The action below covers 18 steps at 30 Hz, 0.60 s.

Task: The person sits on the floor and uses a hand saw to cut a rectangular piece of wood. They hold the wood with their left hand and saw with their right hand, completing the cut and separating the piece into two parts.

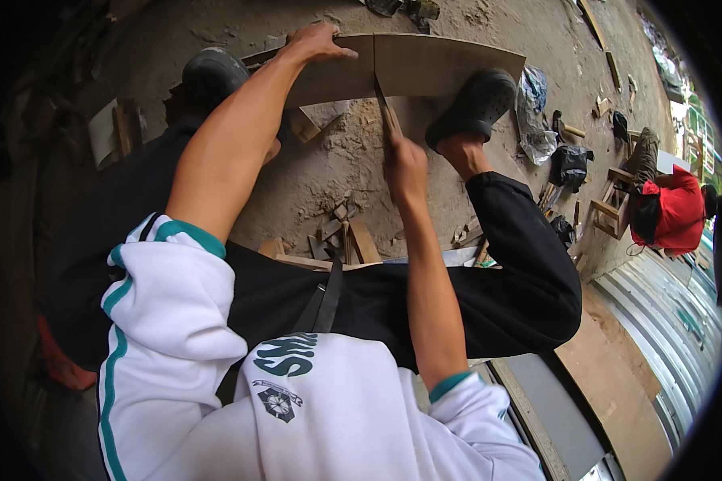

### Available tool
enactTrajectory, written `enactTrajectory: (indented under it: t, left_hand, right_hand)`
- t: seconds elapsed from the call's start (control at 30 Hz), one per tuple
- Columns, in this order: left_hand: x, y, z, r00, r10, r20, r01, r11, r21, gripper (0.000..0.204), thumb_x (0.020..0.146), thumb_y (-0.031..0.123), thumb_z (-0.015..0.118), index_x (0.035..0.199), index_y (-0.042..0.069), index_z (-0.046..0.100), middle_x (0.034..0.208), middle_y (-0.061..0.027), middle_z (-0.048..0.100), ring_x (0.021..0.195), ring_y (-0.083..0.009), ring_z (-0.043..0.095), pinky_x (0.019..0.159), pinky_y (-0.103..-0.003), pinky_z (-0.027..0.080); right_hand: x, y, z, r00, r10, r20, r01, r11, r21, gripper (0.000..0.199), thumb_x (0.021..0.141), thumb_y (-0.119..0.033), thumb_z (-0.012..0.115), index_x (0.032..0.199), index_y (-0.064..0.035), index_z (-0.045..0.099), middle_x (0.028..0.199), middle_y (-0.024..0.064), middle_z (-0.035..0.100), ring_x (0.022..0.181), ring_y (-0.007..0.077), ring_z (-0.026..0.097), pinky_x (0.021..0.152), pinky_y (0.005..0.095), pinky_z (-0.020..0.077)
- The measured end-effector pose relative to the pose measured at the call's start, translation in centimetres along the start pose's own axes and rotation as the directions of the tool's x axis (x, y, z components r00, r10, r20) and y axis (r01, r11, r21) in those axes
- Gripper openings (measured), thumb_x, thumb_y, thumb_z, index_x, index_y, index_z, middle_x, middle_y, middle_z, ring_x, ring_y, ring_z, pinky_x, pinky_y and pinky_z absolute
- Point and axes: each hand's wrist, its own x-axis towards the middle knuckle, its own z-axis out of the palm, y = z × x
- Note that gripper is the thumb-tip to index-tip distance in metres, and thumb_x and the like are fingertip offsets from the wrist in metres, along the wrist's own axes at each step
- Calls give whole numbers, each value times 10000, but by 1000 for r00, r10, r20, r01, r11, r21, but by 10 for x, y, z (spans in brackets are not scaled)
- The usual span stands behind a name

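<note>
Across the chest of a white shirt (353,425), thick dark-green lettering (287,354) runs partly into the folds, with a small many-sided emblem (279,402) and a thin ribbon-shaped banner beside it, its print too fine to make out. The cloth looks soft and loosely creased, trimmed in green at the cuffs and striped down the left sleeve. Ahead, spanning the gap between two dark, rubbery clogs (477,104), lies a long, thin, smooth-faced board (449,68) of grey-brown, its edges bowed by the wide view. The right clog's toe overlaps it near its right end. A narrow dark line crosses the board from its far edge to the blade of what looks like a handsaw (387,108), seen nearly edge-on. The right hand (407,170) is closed round the handle, fingers bunched together. The left hand (317,44) rests on the board left of the line, thumb spread apart from the fingers. Below, the ground (297,184) is dusty and lumpy, with rough wooden offcuts (365,240) heaped between the black trousers (521,297) and the board. To the right lie a crumpled clear plastic bag (533,136) and a black bag (571,166); beyond them, a person in red (678,212) is beside a wooden frame (610,212). Ridged corrugated metal (658,297) adjoins a flat tan sheet (614,385)
</note>
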Motion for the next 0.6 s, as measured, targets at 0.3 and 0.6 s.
enactTrajectory:
  t: [0.3,0.6]
  left_hand:
    - [5,-22,14,996,53,-67,-51,998,30,1001,618,741,733,1316,41,576,1241,-199,637,1148,-368,611,953,-472,490]
    - [3,-23,6,997,43,-61,-42,999,7,1002,626,737,733,1325,38,569,1265,-218,617,1155,-371,608,971,-466,486]
  right_hand:
    - [-124,-32,-39,970,234,63,-240,964,111,376,985,-287,477,693,-53,512,569,6,465,496,84,421,467,275,315]
    - [-75,-22,-29,998,40,53,-38,999,-33,344,968,-226,480,692,-25,522,565,14,469,494,122,446,469,304,343]
